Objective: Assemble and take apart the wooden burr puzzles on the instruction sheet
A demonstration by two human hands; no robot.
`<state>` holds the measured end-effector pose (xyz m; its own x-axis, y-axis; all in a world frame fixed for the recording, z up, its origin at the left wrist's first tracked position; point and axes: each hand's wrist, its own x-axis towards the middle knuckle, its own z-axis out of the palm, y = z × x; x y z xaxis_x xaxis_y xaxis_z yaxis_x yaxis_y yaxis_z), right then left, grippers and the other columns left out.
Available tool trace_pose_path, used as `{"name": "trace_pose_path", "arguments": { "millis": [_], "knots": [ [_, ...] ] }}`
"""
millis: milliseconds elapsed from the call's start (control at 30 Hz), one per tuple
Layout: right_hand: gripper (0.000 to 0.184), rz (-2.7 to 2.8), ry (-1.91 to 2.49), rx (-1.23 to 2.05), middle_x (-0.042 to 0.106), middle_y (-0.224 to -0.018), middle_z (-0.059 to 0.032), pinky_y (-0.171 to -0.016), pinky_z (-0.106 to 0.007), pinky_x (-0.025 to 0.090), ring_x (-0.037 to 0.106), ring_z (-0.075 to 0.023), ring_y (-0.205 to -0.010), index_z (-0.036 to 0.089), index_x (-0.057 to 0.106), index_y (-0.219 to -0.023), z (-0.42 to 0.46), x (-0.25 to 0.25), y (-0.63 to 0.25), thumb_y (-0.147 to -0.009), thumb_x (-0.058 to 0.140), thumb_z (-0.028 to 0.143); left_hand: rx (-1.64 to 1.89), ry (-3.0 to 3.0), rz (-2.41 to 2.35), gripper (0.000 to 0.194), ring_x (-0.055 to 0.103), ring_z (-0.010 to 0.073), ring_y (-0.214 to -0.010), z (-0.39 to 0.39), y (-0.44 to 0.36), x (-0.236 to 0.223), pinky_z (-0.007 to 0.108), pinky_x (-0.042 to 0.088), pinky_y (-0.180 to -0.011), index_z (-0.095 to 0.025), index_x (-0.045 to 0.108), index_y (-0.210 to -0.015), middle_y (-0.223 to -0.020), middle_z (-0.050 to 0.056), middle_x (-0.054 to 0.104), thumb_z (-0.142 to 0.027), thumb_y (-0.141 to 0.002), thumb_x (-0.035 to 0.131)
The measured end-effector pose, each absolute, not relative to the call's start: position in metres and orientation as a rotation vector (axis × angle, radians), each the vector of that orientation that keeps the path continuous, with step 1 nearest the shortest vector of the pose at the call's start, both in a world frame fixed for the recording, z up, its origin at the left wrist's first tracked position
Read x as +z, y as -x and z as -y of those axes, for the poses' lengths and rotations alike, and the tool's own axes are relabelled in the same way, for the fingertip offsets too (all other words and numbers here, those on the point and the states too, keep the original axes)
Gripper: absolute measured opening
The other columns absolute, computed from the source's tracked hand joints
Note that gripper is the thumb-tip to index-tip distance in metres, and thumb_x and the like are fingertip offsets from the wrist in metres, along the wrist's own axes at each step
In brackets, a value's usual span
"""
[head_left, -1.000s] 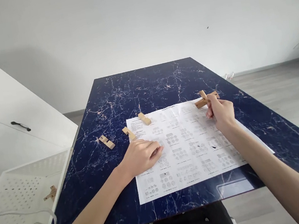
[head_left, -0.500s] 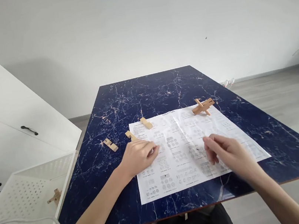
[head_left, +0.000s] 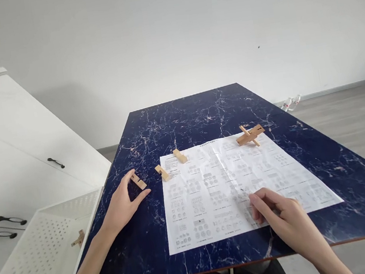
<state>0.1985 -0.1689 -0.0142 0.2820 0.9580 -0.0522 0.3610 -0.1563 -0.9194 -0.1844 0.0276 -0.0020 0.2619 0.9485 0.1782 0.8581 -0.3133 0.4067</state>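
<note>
My left hand (head_left: 124, 203) lies on the dark blue marble table (head_left: 199, 111), thumb and fingers spread around a small notched wooden block (head_left: 137, 181), touching it without lifting it. My right hand (head_left: 280, 218) rests on the near edge of a white printed instruction sheet (head_left: 231, 184), fingers loosely curled, holding nothing I can see. Two more wooden blocks (head_left: 162, 172) (head_left: 180, 155) lie at the sheet's left and top-left edge. A crossed wooden assembly (head_left: 249, 134) stands alone on the sheet's far right corner.
A white perforated basket (head_left: 30, 242) stands left of the table with a small wooden piece (head_left: 78, 238) in it. A white cabinet (head_left: 6, 149) with dark handles is further left. White wall behind; grey floor on the right.
My right hand let go of the crossed wooden assembly and drew back to the sheet's near edge. My left hand moved left off the sheet to the leftmost block.
</note>
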Motion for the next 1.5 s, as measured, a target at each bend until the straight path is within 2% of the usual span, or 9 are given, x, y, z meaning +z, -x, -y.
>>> {"name": "trace_pose_path", "arguments": {
  "millis": [100,233,400,633,933,1067,1200,1333,1500],
  "knots": [
    [0.049,1.243,1.660,0.871,0.065,-0.066,-0.0007,-0.064,-0.030,0.048,0.063,-0.0201,-0.063,0.025,0.060,-0.076,0.170,-0.019,-0.202,-0.106,0.051,0.063,0.635,-2.285,-1.666,0.076,0.059,0.0356,-0.143,-0.024,0.177,0.003,0.055,0.043,-0.125,-0.028,0.046,-0.155,-0.157,0.009,0.060,-0.069,-0.093,0.065],
    [0.049,1.262,1.654,0.871,0.064,-0.065,0.0001,-0.064,-0.029,0.046,0.062,-0.0194,-0.061,0.025,0.060,-0.076,0.171,-0.017,-0.202,-0.107,0.050,0.062,0.673,-2.231,-1.578,0.077,0.065,0.0318,-0.138,-0.023,0.153,0.011,0.053,0.047,-0.124,-0.029,0.047,-0.154,-0.151,0.006,0.066,-0.064,-0.090,0.073],
    [0.048,1.261,1.649,0.881,0.062,-0.064,0.0010,-0.061,-0.028,0.043,0.060,-0.0185,-0.060,0.025,0.059,-0.076,0.171,-0.012,-0.199,-0.108,0.049,0.059,0.721,-2.214,-1.472,0.078,0.064,0.0336,-0.140,-0.024,0.124,0.010,0.054,0.050,-0.121,-0.026,0.048,-0.154,-0.158,0.010,0.060,-0.058,-0.088,0.076],
    [0.047,1.279,1.627,0.809,0.061,-0.061,0.0017,-0.061,-0.026,0.045,0.060,-0.0174,-0.058,0.024,0.056,-0.074,0.170,-0.015,-0.197,-0.108,0.049,0.056,0.685,-2.187,-1.485,0.074,0.063,0.0336,-0.141,-0.029,0.105,0.002,0.054,0.049,-0.123,-0.026,0.051,-0.153,-0.156,0.009,0.062,-0.053,-0.089,0.075],
    [0.048,1.272,1.616,0.827,0.060,-0.062,0.0012,-0.058,-0.027,0.043,0.060,-0.0182,-0.057,0.025,0.056,-0.075,0.170,-0.016,-0.196,-0.109,0.048,0.057,0.635,-2.326,-1.501,0.068,0.073,0.0323,-0.121,-0.047,0.090,0.000,0.052,0.058,-0.110,-0.025,0.054,-0.145,-0.147,0.011,0.067,-0.054,-0.088,0.076],
    [0.048,1.276,1.612,0.843,0.061,-0.063,0.0011,-0.060,-0.027,0.043,0.061,-0.0182,-0.059,0.025,0.057,-0.075,0.170,-0.017,-0.198,-0.109,0.048,0.058,0.662,-2.385,-1.478,0.065,0.070,0.0329,-0.124,-0.053,0.080,-0.005,0.051,0.057,-0.109,-0.024,0.052,-0.146,-0.145,0.013,0.066,-0.051,-0.091,0.073],
    [0.049,1.289,1.598,0.874,0.062,-0.062,0.0013,-0.060,-0.027,0.044,0.061,-0.0175,-0.058,0.025,0.058,-0.075,0.168,-0.018,-0.201,-0.109,0.048,0.059,0.642,-2.478,-1.419,0.070,0.059,0.0377,-0.138,-0.062,0.068,-0.007,0.056,0.052,-0.113,-0.024,0.049,-0.149,-0.148,0.015,0.061,-0.056,-0.091,0.072],
    [0.050,1.301,1.569,0.856,0.063,-0.062,0.0002,-0.057,-0.027,0.043,0.062,-0.0186,-0.057,0.025,0.058,-0.075,0.167,-0.019,-0.201,-0.108,0.048,0.060,0.609,-2.530,-1.436,0.079,0.057,0.0421,-0.134,-0.074,0.055,-0.007,0.059,0.055,-0.106,-0.021,0.052,-0.146,-0.143,0.017,0.060,-0.069,-0.087,0.073],
    [0.051,1.285,1.562,0.844,0.065,-0.062,-0.0004,-0.061,-0.029,0.046,0.063,-0.0199,-0.058,0.025,0.057,-0.075,0.167,-0.018,-0.200,-0.109,0.047,0.060,0.591,-2.562,-1.463,0.063,0.060,0.0374,-0.122,-0.082,0.043,-0.006,0.050,0.060,-0.096,-0.023,0.064,-0.128,-0.130,0.013,0.061,-0.072,-0.089,0.069]
  ]
}}
